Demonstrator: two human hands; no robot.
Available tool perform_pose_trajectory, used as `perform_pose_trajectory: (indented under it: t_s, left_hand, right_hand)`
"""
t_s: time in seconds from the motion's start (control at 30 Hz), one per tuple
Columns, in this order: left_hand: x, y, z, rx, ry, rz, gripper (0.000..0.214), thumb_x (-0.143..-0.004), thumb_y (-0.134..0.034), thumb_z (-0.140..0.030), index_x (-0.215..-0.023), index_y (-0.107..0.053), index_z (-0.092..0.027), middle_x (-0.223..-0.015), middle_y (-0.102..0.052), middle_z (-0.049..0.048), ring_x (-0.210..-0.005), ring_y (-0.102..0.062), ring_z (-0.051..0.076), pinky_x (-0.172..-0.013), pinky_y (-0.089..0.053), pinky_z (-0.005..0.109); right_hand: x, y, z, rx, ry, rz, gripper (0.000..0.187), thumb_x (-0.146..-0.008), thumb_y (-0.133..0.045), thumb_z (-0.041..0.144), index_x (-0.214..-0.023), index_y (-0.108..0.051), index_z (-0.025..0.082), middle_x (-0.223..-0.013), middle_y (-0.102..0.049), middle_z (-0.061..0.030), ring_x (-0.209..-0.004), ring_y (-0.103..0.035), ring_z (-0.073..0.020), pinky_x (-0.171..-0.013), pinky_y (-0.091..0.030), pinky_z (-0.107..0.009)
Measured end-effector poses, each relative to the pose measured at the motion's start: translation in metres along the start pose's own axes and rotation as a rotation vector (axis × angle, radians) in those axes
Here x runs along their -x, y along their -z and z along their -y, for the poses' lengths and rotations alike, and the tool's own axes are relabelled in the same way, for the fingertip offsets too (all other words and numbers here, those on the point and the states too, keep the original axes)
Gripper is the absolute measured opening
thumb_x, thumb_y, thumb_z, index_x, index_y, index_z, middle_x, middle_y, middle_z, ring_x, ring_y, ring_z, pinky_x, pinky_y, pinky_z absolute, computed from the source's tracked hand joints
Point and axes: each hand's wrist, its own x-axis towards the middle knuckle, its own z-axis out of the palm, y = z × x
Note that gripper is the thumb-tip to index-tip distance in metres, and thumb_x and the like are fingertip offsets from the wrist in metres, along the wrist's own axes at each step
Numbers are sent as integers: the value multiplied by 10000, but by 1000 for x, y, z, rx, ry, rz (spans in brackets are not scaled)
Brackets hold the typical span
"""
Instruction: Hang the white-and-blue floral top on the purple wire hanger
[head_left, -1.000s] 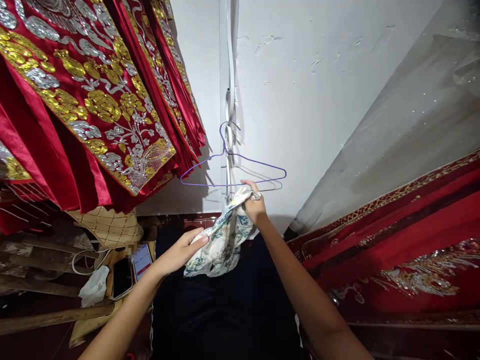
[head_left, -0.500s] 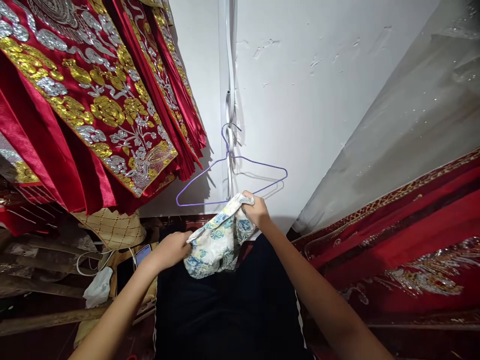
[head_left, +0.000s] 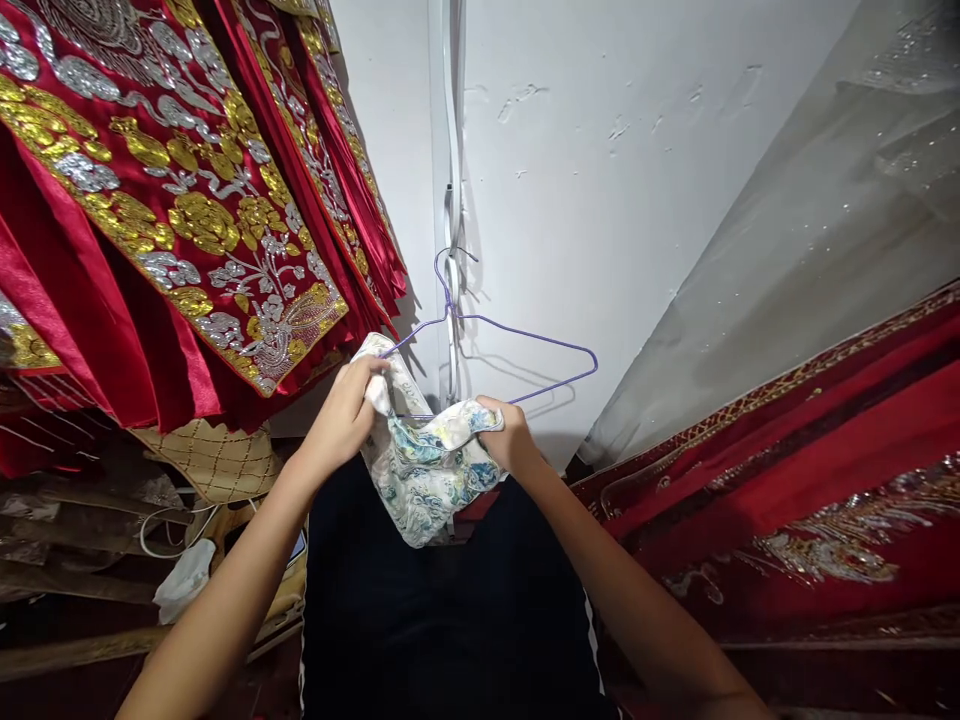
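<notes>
Between my hands hangs a white garment [head_left: 431, 490] with a blue, green and yellow flower print; its exact kind is hard to tell. My left hand [head_left: 351, 400] is closed on its upper left edge, where the cloth goes around the left end of a purple wire hanger [head_left: 536, 335]. My right hand [head_left: 511, 435] pinches the waistband-like edge on the other side, just below the hanger's lower bar. The hanger's right end is bare. Its hook hangs from a white strip [head_left: 454, 130] on the wall. Part of the lower bar is hidden behind the cloth.
Red robes [head_left: 202, 210] with gold and silver embroidery hang at the left. Sheer white fabric [head_left: 795, 250] and red beaded cloth [head_left: 840, 450] hang at the right. A beige quilted bag-like item [head_left: 214, 460], a white cable [head_left: 150, 540] and crumpled white plastic [head_left: 184, 580] lie lower left.
My left hand has moved up to the hanger's left end, bringing the garment's edge around it. The hanger has shifted right and tilted slightly. My right hand stays near its place, still gripping cloth.
</notes>
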Motion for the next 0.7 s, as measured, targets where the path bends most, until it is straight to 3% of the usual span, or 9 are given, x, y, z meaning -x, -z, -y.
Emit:
perform_pose_trajectory:
  t_s: [0.07, 0.13, 0.23, 0.33, 0.4, 0.47, 0.53, 0.63, 0.7]
  left_hand:
    - [-12, -7, 4, 10, 22, -51, 481, -913, -386, -165, -1390, -438, -187, -1360, -563, 114, -1259, -520, 247, -1077, -399, 395]
    - [-22, -13, 13, 32, 28, -56, 429, -918, -385, -172, -1331, -502, -180, -1267, -622, 101, -1153, -581, 230, -1015, -430, 351]
    - [-30, -17, 24, 26, 36, -35, 321, -937, -358, -198, -1138, -608, -172, -1054, -680, 70, -966, -621, 204, -911, -452, 301]
    - [-31, -16, 28, -11, 11, -22, 304, -940, -360, -217, -1102, -614, -173, -994, -669, 64, -920, -609, 202, -856, -448, 287]
    - [-31, -13, 27, -28, -27, 1, 300, -933, -369, -206, -1108, -612, -178, -1025, -660, 68, -951, -604, 208, -861, -443, 291]
    - [-31, -11, 27, -43, -50, 25, 307, -923, -371, -179, -1119, -607, -179, -1051, -647, 74, -979, -599, 213, -873, -442, 298]
    - [-32, -8, 27, -69, -53, 25, 317, -919, -367, -159, -1128, -604, -177, -1057, -626, 80, -990, -589, 218, -880, -444, 308]
    - [-32, -3, 27, -108, -47, -2, 319, -926, -368, -155, -1136, -606, -173, -1039, -583, 85, -987, -568, 221, -906, -448, 327]
    - [-32, -1, 26, -118, -54, -13, 307, -932, -376, -162, -1129, -611, -172, -1037, -554, 86, -1001, -555, 222, -939, -448, 342]
  right_hand:
    - [3, 0, 6, -7, 18, 31, 132, -710, -486, 218, -607, -404, 216, -568, -409, 29, -592, -361, -125, -561, -297, -264]
    - [5, 7, 11, 6, 15, 28, 47, -705, -499, 211, -676, -535, 203, -630, -519, 8, -619, -432, -137, -583, -342, -264]
    - [6, 29, 13, 29, -19, -186, 379, -685, -551, 224, -1043, -674, 197, -729, -597, -8, -619, -478, -149, -572, -370, -268]
    - [1, 62, 6, 62, -20, -487, 784, -677, -625, 268, -1438, -455, 195, -662, -548, 29, -557, -460, -152, -544, -375, -277]
    - [-7, 83, -1, 125, -17, -524, 939, -685, -654, 290, -1541, -287, 164, -624, -529, 47, -550, -487, -166, -561, -401, -291]
    - [-17, 100, -6, 208, -37, -480, 974, -685, -673, 286, -1554, -260, 134, -623, -553, 41, -570, -530, -177, -590, -424, -305]
    - [-27, 112, -10, 279, -75, -423, 925, -663, -697, 265, -1510, -356, 118, -644, -594, 23, -587, -556, -178, -604, -433, -305]
    - [-38, 119, -13, 310, -119, -404, 736, -629, -708, 222, -1339, -549, 112, -655, -622, 9, -572, -543, -159, -582, -426, -283]
    - [-42, 119, -13, 310, -112, -472, 589, -612, -704, 199, -1191, -633, 118, -608, -590, 27, -546, -513, -142, -565, -411, -268]
